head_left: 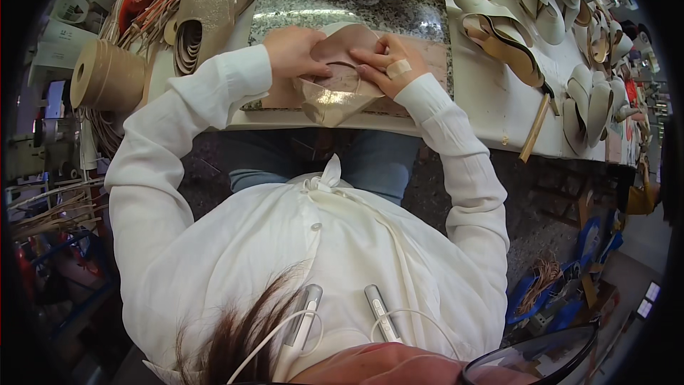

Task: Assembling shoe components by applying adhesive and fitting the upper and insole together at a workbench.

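A pale beige and gold shoe upper point(336, 46) lies over the front of a speckled stone slab point(342, 3), its shiny pointed end towards me. My left hand point(293, 53) grips its left side, thumb lying on the inner surface. From the right, my right hand point(393, 64) holds the opposite side with bent fingers, and a plaster is stuck on the back of this hand. Between the two hands a dark curved edge shows in the opening. A pinkish board point(427, 60) sits on the slab beneath the right hand.
Nested gold shoe pieces point(206, 7) and a brown tape roll point(107, 75) stand to the left. Further shoe uppers point(499, 36) crowd the right. A hammer point(536, 128) projects its wooden handle past the table's front edge.
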A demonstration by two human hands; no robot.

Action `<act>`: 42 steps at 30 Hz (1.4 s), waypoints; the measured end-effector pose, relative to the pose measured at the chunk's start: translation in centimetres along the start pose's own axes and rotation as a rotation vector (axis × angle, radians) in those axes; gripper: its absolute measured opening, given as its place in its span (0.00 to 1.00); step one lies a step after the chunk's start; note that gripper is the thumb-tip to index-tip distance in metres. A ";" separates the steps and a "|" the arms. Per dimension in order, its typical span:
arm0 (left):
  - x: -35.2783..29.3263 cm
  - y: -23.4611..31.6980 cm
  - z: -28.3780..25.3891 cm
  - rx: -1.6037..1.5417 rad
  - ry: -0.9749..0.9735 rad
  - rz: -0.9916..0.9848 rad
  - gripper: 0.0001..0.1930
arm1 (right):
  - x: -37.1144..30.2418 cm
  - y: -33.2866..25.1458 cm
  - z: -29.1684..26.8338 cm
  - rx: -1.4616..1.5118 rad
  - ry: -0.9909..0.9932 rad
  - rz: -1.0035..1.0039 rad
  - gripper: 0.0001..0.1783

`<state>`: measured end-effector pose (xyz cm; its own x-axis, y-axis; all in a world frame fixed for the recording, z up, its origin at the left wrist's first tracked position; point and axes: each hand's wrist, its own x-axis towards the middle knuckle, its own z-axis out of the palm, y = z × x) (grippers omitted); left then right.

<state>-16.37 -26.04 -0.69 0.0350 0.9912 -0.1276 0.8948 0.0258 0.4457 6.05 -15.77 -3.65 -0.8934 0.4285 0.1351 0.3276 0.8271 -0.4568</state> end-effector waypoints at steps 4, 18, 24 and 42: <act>1.2 -0.9 -1.1 -0.068 -0.210 -0.078 0.20 | -1.7 -2.2 0.3 -0.250 0.097 -0.261 0.18; -0.3 0.4 -0.5 0.104 -0.025 -0.111 0.18 | 2.7 1.5 2.0 0.073 0.081 -0.353 0.16; -2.1 -1.0 -2.3 0.232 -0.203 0.039 0.15 | 1.0 -1.9 3.3 0.445 -0.061 0.113 0.13; 0.0 -2.7 -4.0 0.003 -0.371 -0.179 0.14 | 3.4 -3.2 4.2 0.105 -0.034 -0.234 0.17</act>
<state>-20.55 -25.56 1.64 0.0359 0.8570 -0.5141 0.9027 0.1929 0.3845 0.73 -18.46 -5.44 -0.9515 0.2158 0.2195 0.0781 0.8591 -0.5059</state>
